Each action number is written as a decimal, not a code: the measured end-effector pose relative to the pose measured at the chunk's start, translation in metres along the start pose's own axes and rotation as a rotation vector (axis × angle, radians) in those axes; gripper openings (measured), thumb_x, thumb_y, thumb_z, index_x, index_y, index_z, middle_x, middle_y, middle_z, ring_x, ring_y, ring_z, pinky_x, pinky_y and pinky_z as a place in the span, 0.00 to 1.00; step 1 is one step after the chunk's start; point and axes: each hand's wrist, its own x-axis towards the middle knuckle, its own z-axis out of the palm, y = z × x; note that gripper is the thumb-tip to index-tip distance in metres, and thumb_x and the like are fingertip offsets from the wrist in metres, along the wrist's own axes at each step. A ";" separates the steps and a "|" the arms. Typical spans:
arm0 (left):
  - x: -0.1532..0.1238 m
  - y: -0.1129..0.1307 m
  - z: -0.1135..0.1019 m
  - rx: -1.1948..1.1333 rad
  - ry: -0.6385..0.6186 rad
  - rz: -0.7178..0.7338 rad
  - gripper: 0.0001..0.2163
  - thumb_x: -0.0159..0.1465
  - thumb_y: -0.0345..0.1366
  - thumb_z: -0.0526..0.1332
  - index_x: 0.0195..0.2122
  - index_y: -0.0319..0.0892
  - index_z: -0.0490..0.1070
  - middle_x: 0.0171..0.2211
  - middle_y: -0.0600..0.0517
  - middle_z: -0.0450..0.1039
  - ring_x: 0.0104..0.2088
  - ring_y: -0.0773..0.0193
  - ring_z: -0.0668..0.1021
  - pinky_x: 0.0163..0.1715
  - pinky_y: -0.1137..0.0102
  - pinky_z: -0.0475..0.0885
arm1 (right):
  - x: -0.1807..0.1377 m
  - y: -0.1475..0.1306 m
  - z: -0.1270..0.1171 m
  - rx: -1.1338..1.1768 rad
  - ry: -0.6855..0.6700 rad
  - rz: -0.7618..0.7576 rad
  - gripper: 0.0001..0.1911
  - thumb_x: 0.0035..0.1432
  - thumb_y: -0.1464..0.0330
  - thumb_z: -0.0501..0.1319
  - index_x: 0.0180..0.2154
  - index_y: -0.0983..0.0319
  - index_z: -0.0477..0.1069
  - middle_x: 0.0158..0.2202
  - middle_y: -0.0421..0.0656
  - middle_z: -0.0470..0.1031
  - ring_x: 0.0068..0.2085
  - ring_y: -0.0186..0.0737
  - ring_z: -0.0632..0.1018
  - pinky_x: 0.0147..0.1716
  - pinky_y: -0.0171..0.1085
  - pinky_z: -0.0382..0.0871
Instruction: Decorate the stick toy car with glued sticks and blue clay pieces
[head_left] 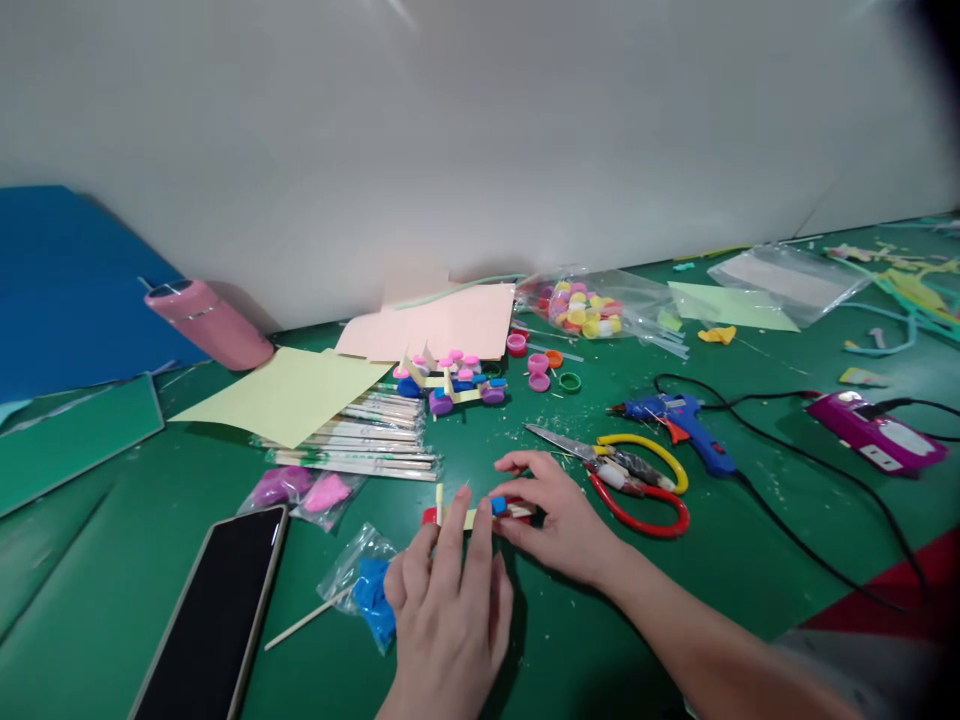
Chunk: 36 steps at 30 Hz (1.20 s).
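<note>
A small handmade toy car (471, 519) of pale yellow paper, with red wheels and a lump of blue clay (498, 505), sits low over the green table. My left hand (454, 600) covers its near left side, fingers stretched forward and holding it. From the right, my right hand (551, 510) curls its fingers and thumb around the blue clay end. Most of the car is hidden behind my fingers. Beside my left hand lies a bag of blue clay (375, 600) with a thin wooden stick (307, 620). Scissors (622, 470) with red and yellow handles rest beyond my right hand.
Finished-looking toy cars (450, 385) stand behind my hands, near wrapped sticks (360, 450) and loose bottle caps (538, 370). A blue glue gun (682, 425) trails a black cable on the right. At left are a phone (214, 610) and a pink bottle (214, 325).
</note>
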 end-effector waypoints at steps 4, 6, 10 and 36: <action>-0.001 -0.001 0.004 0.002 -0.041 -0.005 0.18 0.56 0.34 0.58 0.48 0.40 0.67 0.51 0.40 0.65 0.43 0.47 0.67 0.39 0.56 0.63 | -0.001 0.001 0.001 0.002 -0.006 -0.002 0.08 0.50 0.72 0.62 0.35 0.61 0.74 0.45 0.46 0.67 0.46 0.42 0.68 0.45 0.40 0.64; -0.002 -0.002 0.006 -0.006 -0.049 -0.007 0.18 0.56 0.34 0.58 0.48 0.40 0.67 0.52 0.40 0.65 0.44 0.47 0.66 0.39 0.56 0.63 | -0.001 0.002 0.001 0.004 -0.012 -0.003 0.07 0.50 0.72 0.61 0.35 0.61 0.74 0.45 0.46 0.68 0.46 0.41 0.68 0.45 0.40 0.64; -0.004 -0.003 0.008 -0.016 -0.052 -0.026 0.18 0.56 0.35 0.58 0.49 0.42 0.66 0.52 0.41 0.64 0.44 0.47 0.66 0.39 0.56 0.63 | 0.001 0.001 0.000 0.008 -0.020 -0.003 0.08 0.51 0.72 0.61 0.35 0.61 0.74 0.45 0.46 0.68 0.45 0.42 0.68 0.44 0.40 0.64; -0.004 -0.002 0.008 -0.022 0.020 -0.117 0.18 0.54 0.34 0.60 0.47 0.39 0.66 0.52 0.38 0.64 0.48 0.43 0.66 0.41 0.54 0.62 | 0.000 -0.004 -0.002 0.081 0.020 -0.003 0.15 0.49 0.67 0.63 0.42 0.60 0.71 0.45 0.47 0.66 0.47 0.43 0.69 0.46 0.41 0.65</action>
